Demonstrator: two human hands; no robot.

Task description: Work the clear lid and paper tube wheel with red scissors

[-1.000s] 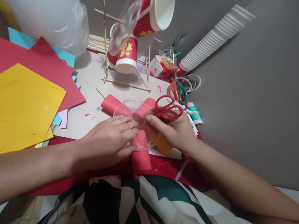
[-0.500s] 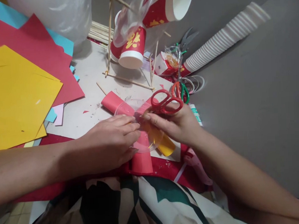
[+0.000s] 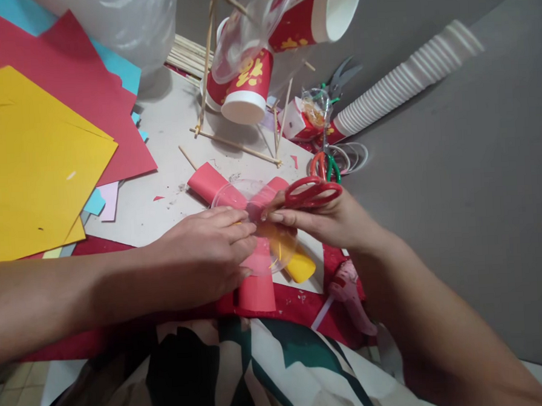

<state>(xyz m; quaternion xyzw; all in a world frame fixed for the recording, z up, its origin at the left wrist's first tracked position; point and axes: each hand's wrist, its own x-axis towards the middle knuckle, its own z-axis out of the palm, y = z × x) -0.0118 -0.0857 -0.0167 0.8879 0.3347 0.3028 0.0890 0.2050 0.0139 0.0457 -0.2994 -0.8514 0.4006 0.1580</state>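
Observation:
In the middle of the white board lies a round clear plastic lid (image 3: 281,264). Coloured paper pieces spread out around it like blades: a red one (image 3: 210,182) at upper left, another red one (image 3: 256,293) at the front and a yellow one (image 3: 301,265) at front right. My left hand (image 3: 212,248) holds the lid down from the left, its fingers together over the centre. Held in my right hand (image 3: 328,215) are red-handled scissors (image 3: 313,191), handles uppermost. Their tips are at the lid's centre, largely hidden by my fingers.
Yellow sheets (image 3: 37,161) and red sheets (image 3: 127,150) are piled at left. Behind stands a stick frame (image 3: 236,145) with red paper cups (image 3: 247,86). A long stack of cups (image 3: 405,78) leans along the grey wall. A pink glue gun (image 3: 351,296) lies front right.
My right hand has moved slightly right and down, and the scissors' handles have tilted flatter. My left hand stays on the lid. The whole view has shifted a little.

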